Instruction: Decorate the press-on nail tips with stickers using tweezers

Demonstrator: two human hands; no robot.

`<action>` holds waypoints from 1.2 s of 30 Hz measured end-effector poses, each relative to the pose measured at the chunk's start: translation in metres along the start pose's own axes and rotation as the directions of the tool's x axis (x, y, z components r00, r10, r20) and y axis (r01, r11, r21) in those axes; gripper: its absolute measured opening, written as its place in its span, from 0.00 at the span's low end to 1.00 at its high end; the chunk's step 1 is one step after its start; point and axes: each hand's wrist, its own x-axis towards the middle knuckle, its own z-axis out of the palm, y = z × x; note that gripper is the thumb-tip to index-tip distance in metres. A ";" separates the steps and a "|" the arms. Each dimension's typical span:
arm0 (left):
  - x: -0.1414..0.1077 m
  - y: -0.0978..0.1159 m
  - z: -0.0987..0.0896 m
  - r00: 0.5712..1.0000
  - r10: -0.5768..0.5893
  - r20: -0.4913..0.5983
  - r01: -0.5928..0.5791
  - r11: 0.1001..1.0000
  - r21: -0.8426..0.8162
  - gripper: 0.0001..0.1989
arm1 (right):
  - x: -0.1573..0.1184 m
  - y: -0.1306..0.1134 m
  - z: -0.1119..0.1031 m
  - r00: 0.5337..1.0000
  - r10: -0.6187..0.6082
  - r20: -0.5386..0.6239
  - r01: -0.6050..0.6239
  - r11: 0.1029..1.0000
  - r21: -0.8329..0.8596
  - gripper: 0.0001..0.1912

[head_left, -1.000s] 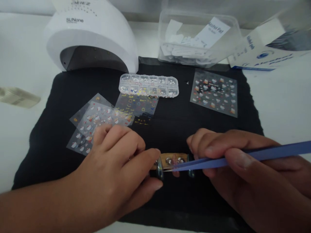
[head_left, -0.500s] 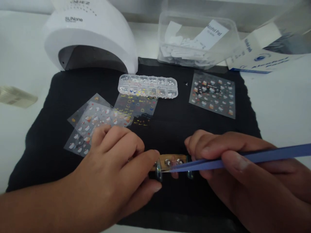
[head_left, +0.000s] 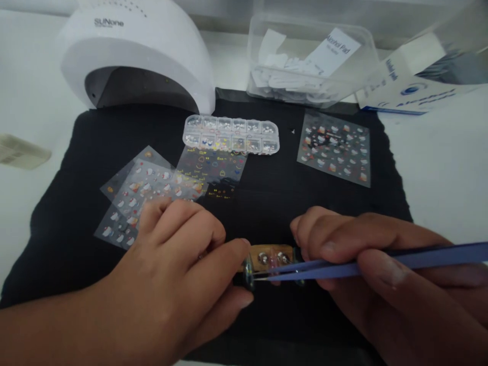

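My left hand (head_left: 179, 274) is closed round the left end of a small wooden holder (head_left: 254, 252) with silvery round studs. Across the holder lie a dark glossy nail tip (head_left: 249, 273) beside my left thumb and index finger, a pinkish one (head_left: 274, 264) in the middle, and another dark one at the right. Blue-purple tweezers (head_left: 419, 257) are pinched in my right hand (head_left: 381, 274); their points are at the left dark nail tip, slightly apart. Whether anything tiny is between the points cannot be made out.
A white lamp (head_left: 141, 46) stands at the back left of the black cloth (head_left: 267, 198). Around are a clear compartment case (head_left: 231, 134), sticker sheets (head_left: 335, 147), a plastic tub (head_left: 310, 66) with alcohol pads, and a white-and-blue box (head_left: 412, 94).
The tweezers have tilted and moved slightly down with my right hand, and their two arms now show apart. My left hand keeps its hold. The view has shifted slightly.
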 end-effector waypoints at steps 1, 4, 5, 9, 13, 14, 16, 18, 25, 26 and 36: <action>0.000 0.000 0.000 1.000 0.000 0.002 0.000 1.000 -0.010 0.08 | 0.000 0.000 0.001 1.000 0.003 -0.025 -0.003 1.000 -0.005 0.12; 0.001 0.000 0.001 1.000 0.000 -0.001 0.000 1.000 -0.017 0.08 | 0.000 -0.004 0.002 0.998 0.026 -0.063 -0.027 1.000 -0.002 0.12; 0.001 0.000 0.001 1.000 0.000 -0.006 0.000 1.000 -0.012 0.08 | 0.001 -0.006 0.003 0.997 0.042 -0.060 -0.043 0.999 -0.001 0.10; 0.000 0.001 0.001 1.000 -0.001 -0.003 0.001 1.000 0.011 0.08 | 0.005 -0.013 0.002 0.997 0.075 -0.031 -0.076 0.997 -0.005 0.06; -0.001 0.001 0.001 1.000 -0.004 -0.016 0.004 1.000 0.008 0.08 | 0.005 -0.011 0.001 0.994 0.106 -0.013 -0.105 0.993 0.048 0.06; -0.001 0.001 0.001 1.000 -0.004 -0.012 0.004 1.000 0.003 0.08 | 0.004 -0.009 0.002 0.994 0.104 -0.011 -0.104 0.994 0.045 0.06; -0.001 0.001 0.002 1.000 -0.004 -0.010 0.004 1.000 -0.001 0.07 | 0.003 -0.007 0.002 0.995 0.100 -0.003 -0.100 0.995 0.012 0.07; -0.002 0.001 0.003 1.000 -0.006 -0.007 0.006 1.000 -0.003 0.08 | 0.001 -0.006 0.003 0.996 0.081 -0.043 -0.080 0.997 0.022 0.08; -0.005 0.002 0.005 1.000 -0.017 0.011 0.017 1.000 -0.009 0.09 | 0.003 -0.011 0.003 0.993 0.110 -0.031 -0.108 0.992 0.057 0.07; -0.005 0.002 0.004 1.000 -0.015 0.015 0.015 1.000 -0.014 0.09 | 0.004 -0.011 0.003 0.993 0.117 -0.017 -0.116 0.991 0.066 0.06; -0.004 0.000 0.004 1.000 -0.015 0.014 0.015 1.000 0.002 0.08 | 0.006 -0.012 0.008 0.991 0.135 -0.023 -0.132 0.985 0.109 0.06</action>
